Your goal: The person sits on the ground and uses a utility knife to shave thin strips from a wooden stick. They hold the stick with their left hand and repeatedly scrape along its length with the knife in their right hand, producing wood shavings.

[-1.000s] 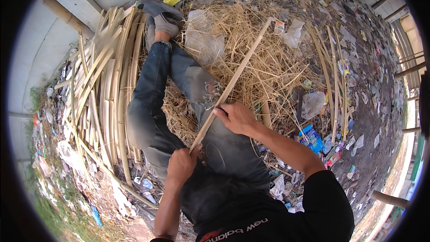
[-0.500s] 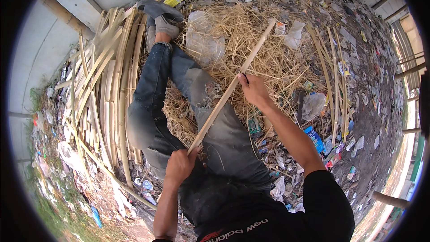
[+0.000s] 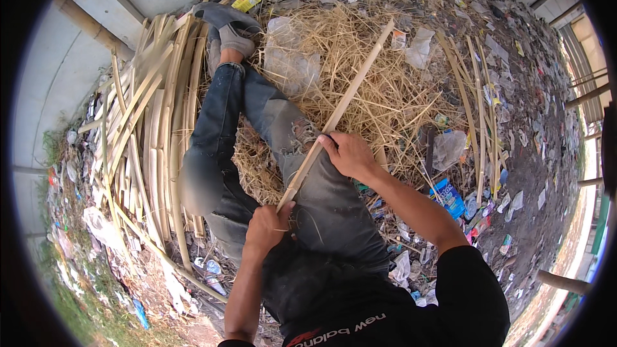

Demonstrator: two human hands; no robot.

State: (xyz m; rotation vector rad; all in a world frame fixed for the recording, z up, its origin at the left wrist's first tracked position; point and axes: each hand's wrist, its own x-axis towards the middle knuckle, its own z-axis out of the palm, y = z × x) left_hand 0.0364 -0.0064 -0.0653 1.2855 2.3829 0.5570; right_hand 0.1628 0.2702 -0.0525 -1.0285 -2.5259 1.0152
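A long pale bamboo strip [image 3: 354, 90] runs slantwise over my bent legs, its far end above the straw. My left hand [image 3: 267, 230] is closed round its near end, close to my lap. Farther up the strip, my right hand [image 3: 350, 156] is closed against it near my torn jeans knee. Between thumb and forefinger shows a small dark tool [image 3: 328, 135], pressed on the strip; most of it is hidden in my grip, so its exact kind cannot be made out. Under and beyond the strip lies a heap of straw-like shavings [image 3: 357, 45].
Many split bamboo strips [image 3: 170, 128] are piled left of my legs, along a grey wall [image 3: 61, 77]. A few thin strips [image 3: 479, 115] lie on the right. Plastic litter, including a blue packet [image 3: 448, 198], covers the ground. A wooden post [image 3: 562, 282] juts in at right.
My right hand has slid down the strip toward my body, with the dark tool. My left hand keeps its hold and has shifted slightly right.
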